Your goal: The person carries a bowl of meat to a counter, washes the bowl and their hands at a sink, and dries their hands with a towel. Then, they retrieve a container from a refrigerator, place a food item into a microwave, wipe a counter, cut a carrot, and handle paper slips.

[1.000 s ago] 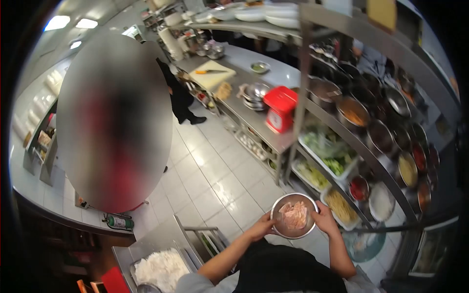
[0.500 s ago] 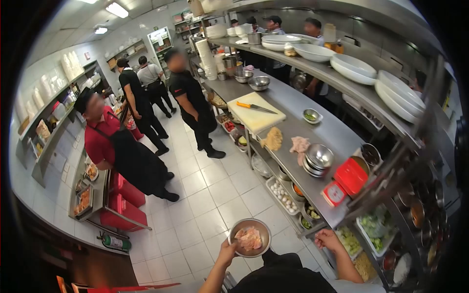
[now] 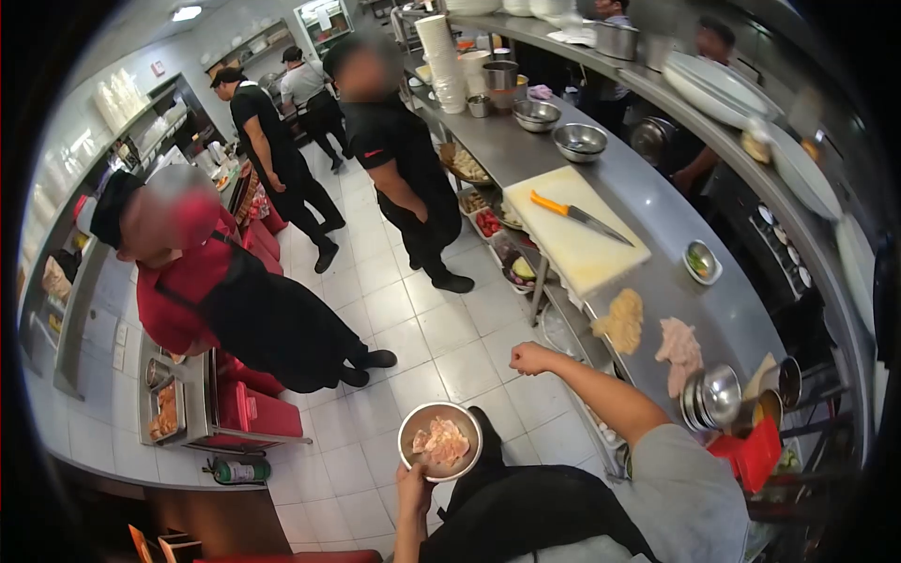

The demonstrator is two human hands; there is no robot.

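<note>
A metal bowl (image 3: 406, 429) with pieces of raw meat (image 3: 441, 442), apparently chicken, is held by its rim in my left hand (image 3: 413, 488) at waist height over the tiled floor. My right hand (image 3: 532, 357) is stretched forward in the air, its fingers curled into a loose fist with nothing showing in them. To its right, on the steel counter, lie a yellowish lump of food (image 3: 619, 322) and a pale pink piece of raw meat (image 3: 679, 352). Behind them a knife with an orange handle (image 3: 580, 217) rests on a white cutting board (image 3: 554, 246).
Stacked metal bowls (image 3: 718, 394) and a red scale (image 3: 754, 452) stand on the counter at right. A small dish of greens (image 3: 701, 262) sits farther back. A person in a red shirt (image 3: 178, 298) stands at left, a person in black (image 3: 399, 169) ahead. Plates (image 3: 713, 89) line the shelf.
My view has turned and moved closer to the cutting board. My right hand has swung forward and left from beside the counter's near end. The bowl stays in my left hand.
</note>
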